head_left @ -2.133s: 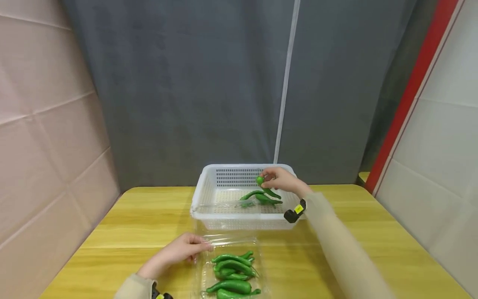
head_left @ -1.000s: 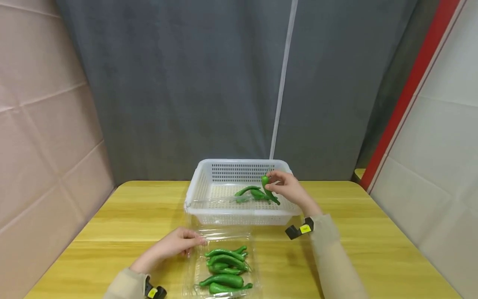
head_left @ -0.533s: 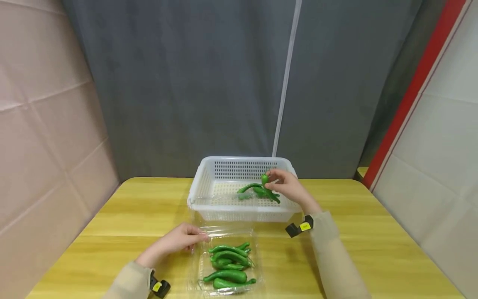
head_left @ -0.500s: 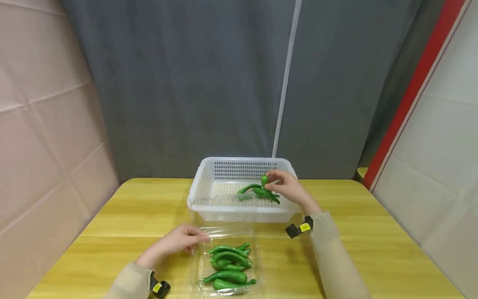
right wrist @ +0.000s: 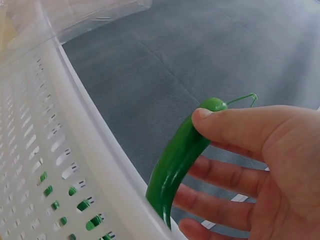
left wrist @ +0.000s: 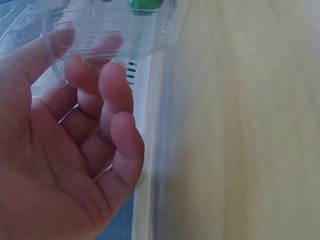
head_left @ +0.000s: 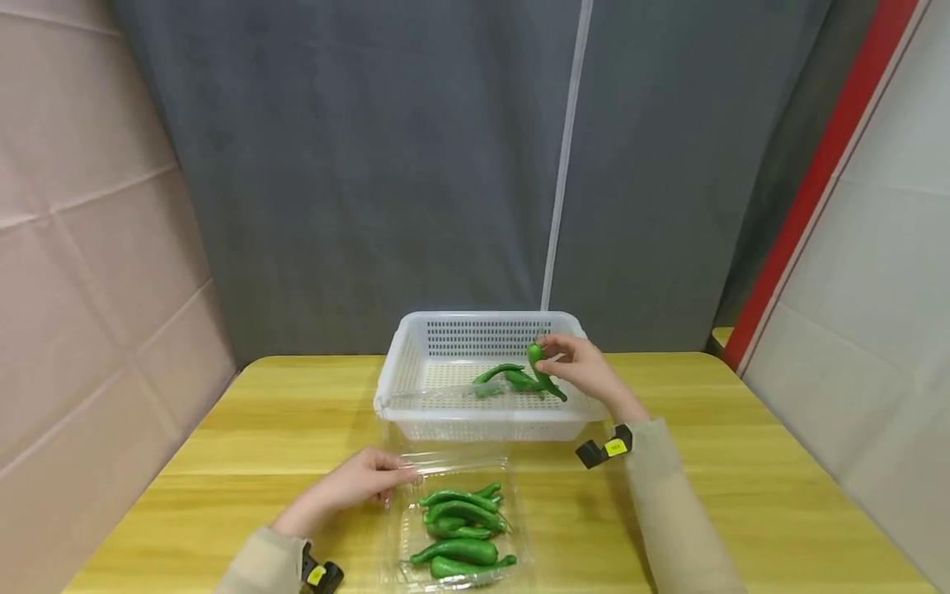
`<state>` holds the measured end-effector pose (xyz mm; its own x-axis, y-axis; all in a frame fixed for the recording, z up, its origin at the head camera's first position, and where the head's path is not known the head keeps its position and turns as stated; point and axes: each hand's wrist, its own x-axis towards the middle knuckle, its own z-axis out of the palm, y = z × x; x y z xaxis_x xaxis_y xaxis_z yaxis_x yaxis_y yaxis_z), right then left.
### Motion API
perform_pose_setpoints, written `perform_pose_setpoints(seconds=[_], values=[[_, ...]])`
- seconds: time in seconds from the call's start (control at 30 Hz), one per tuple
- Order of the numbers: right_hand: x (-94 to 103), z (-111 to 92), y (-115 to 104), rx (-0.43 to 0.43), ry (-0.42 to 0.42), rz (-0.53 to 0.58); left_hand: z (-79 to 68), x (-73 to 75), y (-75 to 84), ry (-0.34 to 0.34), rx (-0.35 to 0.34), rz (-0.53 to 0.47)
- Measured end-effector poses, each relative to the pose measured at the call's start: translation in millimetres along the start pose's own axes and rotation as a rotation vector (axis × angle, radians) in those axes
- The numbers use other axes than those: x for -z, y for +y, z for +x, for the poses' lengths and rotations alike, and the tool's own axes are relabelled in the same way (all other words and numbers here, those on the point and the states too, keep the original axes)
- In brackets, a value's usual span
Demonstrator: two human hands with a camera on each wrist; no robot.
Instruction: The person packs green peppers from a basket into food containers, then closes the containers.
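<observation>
My right hand (head_left: 586,367) pinches a green chili pepper (right wrist: 175,155) near its stem end, between thumb and fingers. The pepper slants tip-down over the right part of a white slotted basket (head_left: 482,315), where a few more green peppers (head_left: 499,373) lie on the bottom. Closer to me, a clear plastic clamshell box (head_left: 412,528) holds several green peppers (head_left: 463,551) in a loose stack. Its raised clear lid leans toward the basket and overlaps the front rim in the head view. My left hand (head_left: 371,478) pinches the box's far left edge between thumb and fingertips.
Both things stand on a yellow wooden table (head_left: 297,412). A dark grey curtain (head_left: 371,181) hangs behind it, with pale panels at both sides. Black wrist cameras (head_left: 604,447) sit at the ends of beige sleeves (head_left: 679,511).
My right hand has drawn slightly to the right with the pepper, which now hangs steeper than two seconds ago. The left hand keeps its place on the box edge.
</observation>
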<state>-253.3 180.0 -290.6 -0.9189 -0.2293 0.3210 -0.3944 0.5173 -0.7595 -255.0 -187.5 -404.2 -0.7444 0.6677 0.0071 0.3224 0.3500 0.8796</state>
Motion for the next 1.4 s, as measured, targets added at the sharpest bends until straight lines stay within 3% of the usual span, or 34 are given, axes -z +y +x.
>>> perform_pose_setpoints(seconds=[0.47,0.7,1.2,1.4], values=[[1.5,1.2,1.4,0.008,-0.010,-0.024,1.6,-0.4,-5.9,0.001,0.013,-0.003],[1.6,16.9,39.8,0.018,-0.004,-0.011,1.0,0.5,-3.0,0.005,0.008,-0.025],[-5.2,15.9,40.8,0.103,-0.035,0.009,-0.9,-1.7,-7.4,-0.009,0.018,-0.024],[-3.2,13.8,34.7,0.095,-0.023,-0.002,-0.6,-0.1,-5.0,-0.008,0.017,-0.029]])
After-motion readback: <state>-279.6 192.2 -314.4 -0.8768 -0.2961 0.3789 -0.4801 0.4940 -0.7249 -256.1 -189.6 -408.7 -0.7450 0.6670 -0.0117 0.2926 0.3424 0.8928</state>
